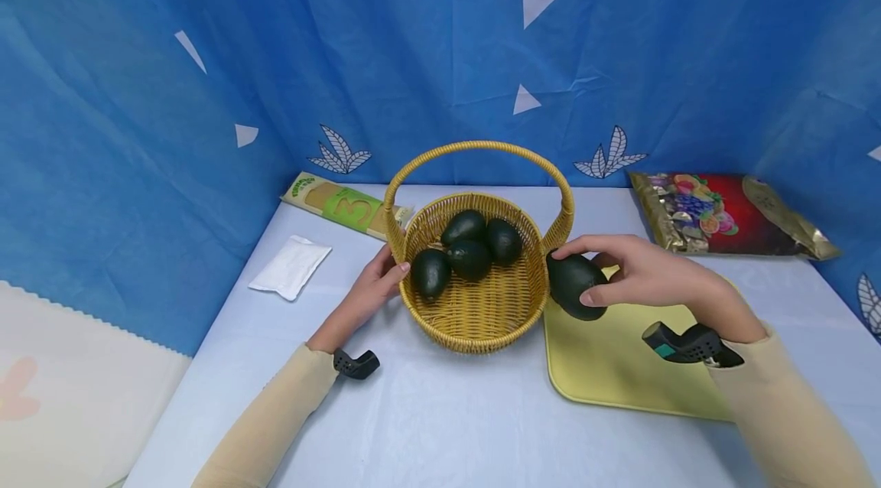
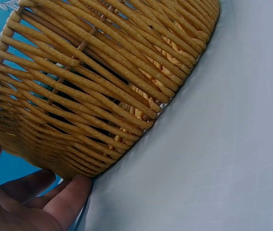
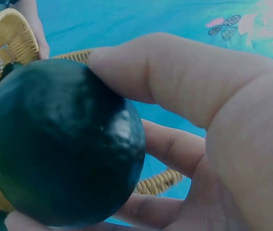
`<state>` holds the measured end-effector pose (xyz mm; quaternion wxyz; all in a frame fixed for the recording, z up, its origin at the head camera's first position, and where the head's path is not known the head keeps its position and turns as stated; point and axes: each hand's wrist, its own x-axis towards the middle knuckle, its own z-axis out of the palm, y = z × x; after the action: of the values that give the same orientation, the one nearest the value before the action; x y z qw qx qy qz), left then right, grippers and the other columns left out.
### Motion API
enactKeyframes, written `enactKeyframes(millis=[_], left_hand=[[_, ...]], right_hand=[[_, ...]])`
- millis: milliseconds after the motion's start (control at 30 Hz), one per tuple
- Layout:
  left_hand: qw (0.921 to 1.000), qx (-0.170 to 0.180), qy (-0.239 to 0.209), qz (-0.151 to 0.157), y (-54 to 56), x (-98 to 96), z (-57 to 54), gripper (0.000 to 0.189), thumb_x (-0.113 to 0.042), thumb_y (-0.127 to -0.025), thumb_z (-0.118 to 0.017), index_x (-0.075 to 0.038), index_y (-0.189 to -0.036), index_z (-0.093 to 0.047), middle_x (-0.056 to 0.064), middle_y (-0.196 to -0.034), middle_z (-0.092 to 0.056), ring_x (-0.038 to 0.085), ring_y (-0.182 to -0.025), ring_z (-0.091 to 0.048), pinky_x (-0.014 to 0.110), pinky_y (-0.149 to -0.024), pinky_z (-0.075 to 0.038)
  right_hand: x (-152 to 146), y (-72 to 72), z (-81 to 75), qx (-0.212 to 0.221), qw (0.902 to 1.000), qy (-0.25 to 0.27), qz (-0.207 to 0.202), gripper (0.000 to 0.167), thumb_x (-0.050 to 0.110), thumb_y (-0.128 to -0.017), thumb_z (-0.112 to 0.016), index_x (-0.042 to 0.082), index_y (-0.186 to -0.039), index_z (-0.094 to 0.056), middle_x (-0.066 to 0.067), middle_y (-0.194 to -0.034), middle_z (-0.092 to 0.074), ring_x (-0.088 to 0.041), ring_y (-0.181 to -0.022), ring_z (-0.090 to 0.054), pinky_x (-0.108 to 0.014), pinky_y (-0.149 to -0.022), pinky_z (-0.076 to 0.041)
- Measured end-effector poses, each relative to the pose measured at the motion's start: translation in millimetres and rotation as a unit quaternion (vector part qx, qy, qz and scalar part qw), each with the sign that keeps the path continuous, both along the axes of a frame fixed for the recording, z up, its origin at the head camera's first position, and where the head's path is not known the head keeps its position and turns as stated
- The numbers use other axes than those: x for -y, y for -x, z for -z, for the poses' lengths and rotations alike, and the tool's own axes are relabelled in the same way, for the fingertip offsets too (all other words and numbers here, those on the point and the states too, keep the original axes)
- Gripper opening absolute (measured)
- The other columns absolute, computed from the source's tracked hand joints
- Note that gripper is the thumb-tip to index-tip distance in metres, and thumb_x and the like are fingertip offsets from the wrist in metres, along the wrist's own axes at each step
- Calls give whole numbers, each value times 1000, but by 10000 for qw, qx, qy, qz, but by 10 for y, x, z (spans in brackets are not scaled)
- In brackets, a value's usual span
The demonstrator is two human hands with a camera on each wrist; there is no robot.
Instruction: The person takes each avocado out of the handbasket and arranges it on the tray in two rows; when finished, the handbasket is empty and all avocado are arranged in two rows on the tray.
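The right hand pinches a dark green, egg-shaped avocado between its thumb and fingers, just beside the right rim of a round yellow woven basket with a tall handle. The left hand grips the basket's left side. Four more dark green avocados lie inside. The basket stands on a white counter.
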<state>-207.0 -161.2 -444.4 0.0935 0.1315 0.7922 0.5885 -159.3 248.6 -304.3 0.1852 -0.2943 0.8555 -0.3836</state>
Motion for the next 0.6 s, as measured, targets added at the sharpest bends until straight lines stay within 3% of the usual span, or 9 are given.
enactKeyframes(millis=[267, 467, 600], left_hand=[[10000, 94, -17, 5, -14, -4, -5, 70, -27, -107, -50, -22, -166, -13, 21, -165, -31, 40, -148, -39, 48, -106, -54], [10000, 63, 68, -36, -11, -4, 12, 70, -29, -106, -51, -23, -166, -14, 21, -165, -32, 39, -149, -39, 50, -107, -53], [9999, 44, 80, -44, -11, -1, 23, 70, -29, -106, -51, -22, -166, -15, 21, -165, -32, 39, -149, -39, 52, -108, -52]], right_hand=[[-279, -40, 91, -162, 9995, 164, 198, 49, 7, -91, -73, 10, -138, -58, -23, -137, -56, -11, -99, -70, -31, -71, -64], [-487, -2, 227, -551, 9973, 115, 482, 50, 3, -89, -74, 8, -136, -59, -24, -137, -58, -15, -101, -71, -29, -69, -63], [-616, 22, 306, -556, 9958, 50, 719, 50, 4, -90, -73, 5, -137, -57, -27, -138, -56, -12, -100, -72, -29, -68, -62]])
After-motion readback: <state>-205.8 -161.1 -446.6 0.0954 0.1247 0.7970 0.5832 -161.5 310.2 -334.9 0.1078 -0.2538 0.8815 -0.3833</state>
